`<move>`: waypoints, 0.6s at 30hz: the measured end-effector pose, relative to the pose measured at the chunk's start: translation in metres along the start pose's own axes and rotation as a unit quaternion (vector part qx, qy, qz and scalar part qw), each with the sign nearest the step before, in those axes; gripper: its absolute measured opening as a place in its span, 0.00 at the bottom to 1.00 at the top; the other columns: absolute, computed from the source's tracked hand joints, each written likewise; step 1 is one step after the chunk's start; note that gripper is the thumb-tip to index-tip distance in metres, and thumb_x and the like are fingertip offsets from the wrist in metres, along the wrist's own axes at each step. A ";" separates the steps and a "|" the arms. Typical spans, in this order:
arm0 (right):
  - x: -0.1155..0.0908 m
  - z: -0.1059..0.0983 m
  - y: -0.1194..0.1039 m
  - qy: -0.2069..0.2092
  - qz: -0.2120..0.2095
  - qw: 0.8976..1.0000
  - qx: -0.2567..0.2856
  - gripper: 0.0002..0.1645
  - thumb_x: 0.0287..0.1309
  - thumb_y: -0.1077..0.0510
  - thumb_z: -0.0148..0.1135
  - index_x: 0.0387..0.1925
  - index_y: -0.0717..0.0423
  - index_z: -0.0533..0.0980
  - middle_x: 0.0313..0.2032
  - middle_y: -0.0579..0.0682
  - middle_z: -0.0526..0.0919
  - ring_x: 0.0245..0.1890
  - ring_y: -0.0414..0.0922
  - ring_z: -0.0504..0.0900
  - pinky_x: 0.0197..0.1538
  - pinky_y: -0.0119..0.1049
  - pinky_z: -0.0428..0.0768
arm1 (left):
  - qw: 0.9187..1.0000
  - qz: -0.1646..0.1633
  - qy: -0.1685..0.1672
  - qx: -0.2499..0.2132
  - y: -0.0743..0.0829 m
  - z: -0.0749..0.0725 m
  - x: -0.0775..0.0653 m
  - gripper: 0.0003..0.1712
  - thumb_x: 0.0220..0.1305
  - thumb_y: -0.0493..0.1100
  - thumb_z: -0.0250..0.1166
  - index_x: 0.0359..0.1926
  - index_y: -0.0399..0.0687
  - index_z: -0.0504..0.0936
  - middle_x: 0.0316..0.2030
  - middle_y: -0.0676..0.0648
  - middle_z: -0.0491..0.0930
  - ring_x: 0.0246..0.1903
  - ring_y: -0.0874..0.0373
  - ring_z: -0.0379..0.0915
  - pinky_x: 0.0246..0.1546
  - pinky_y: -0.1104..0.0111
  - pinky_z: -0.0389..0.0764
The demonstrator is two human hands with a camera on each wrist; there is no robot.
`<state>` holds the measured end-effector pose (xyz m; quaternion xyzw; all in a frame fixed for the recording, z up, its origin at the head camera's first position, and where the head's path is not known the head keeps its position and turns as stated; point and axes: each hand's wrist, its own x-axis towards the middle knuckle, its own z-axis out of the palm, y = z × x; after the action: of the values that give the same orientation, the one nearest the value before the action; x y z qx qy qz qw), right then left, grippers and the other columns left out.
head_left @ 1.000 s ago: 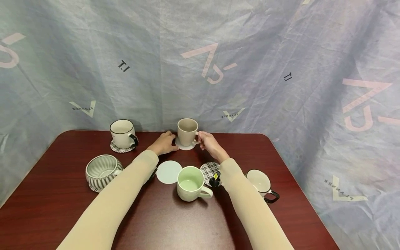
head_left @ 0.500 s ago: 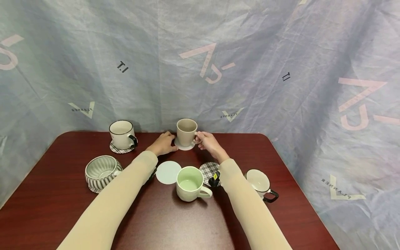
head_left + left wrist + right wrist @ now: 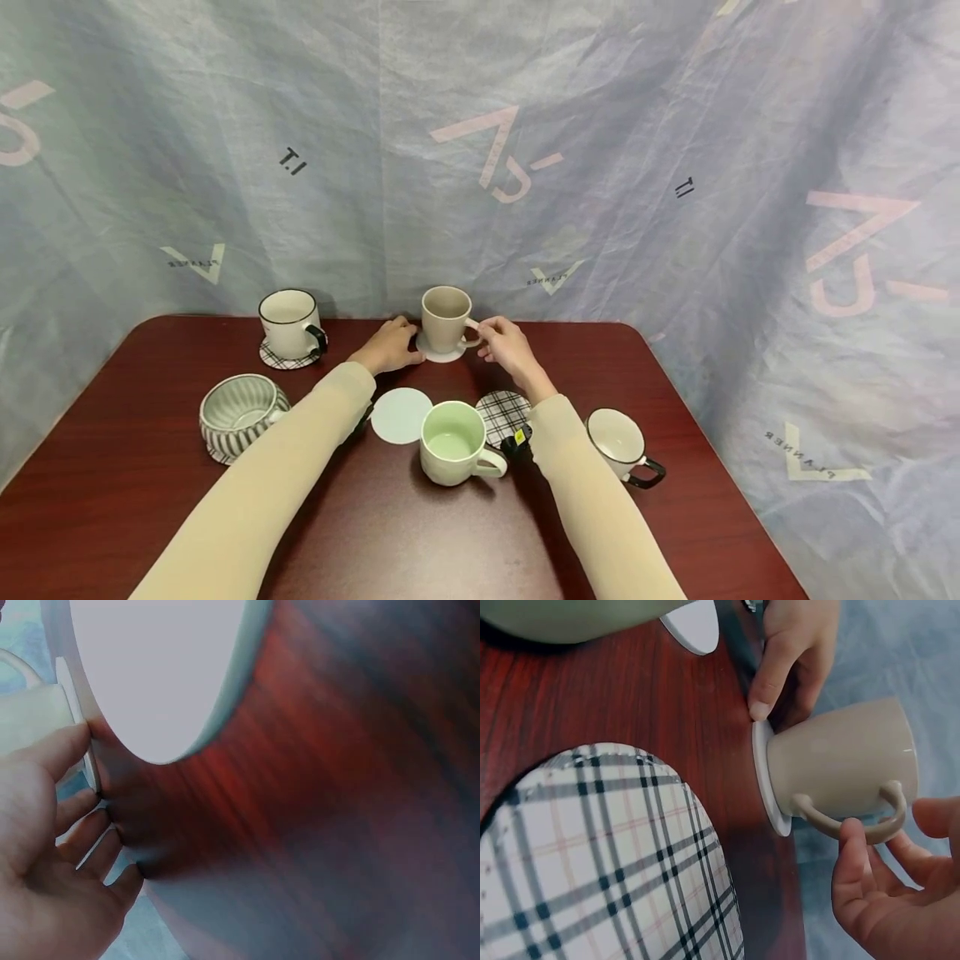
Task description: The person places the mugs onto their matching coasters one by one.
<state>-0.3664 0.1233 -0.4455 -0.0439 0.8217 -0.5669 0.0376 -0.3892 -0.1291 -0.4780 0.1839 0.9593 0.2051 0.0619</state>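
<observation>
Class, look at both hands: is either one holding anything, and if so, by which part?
Nothing is gripped. The right hand lies open beside the beige mug handle; the left hand fingertips touch the white coaster edge.

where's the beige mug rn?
Head view: the beige mug stands on a white coaster at the table's far edge, centre, between the left hand and the right hand.

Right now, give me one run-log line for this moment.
beige mug on white coaster | left hand touches coaster edge | right hand open at mug handle, not gripping | green mug near
</observation>
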 end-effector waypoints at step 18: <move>-0.024 -0.009 -0.020 -0.002 -0.028 1.000 -0.008 0.18 0.79 0.56 0.57 0.61 0.62 0.76 0.54 0.61 0.83 0.36 0.47 0.87 0.45 0.41 0.87 | 1.000 0.015 0.014 -0.023 -0.006 -0.009 -0.018 0.41 0.75 0.48 0.67 0.79 0.35 0.64 0.73 0.28 0.66 0.73 0.30 0.63 0.73 0.40 0.66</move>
<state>-0.3430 0.1277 -0.4236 -0.0681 0.8247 -0.5610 0.0231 -0.3760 -0.1449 -0.4716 0.1937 0.9524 0.2300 0.0500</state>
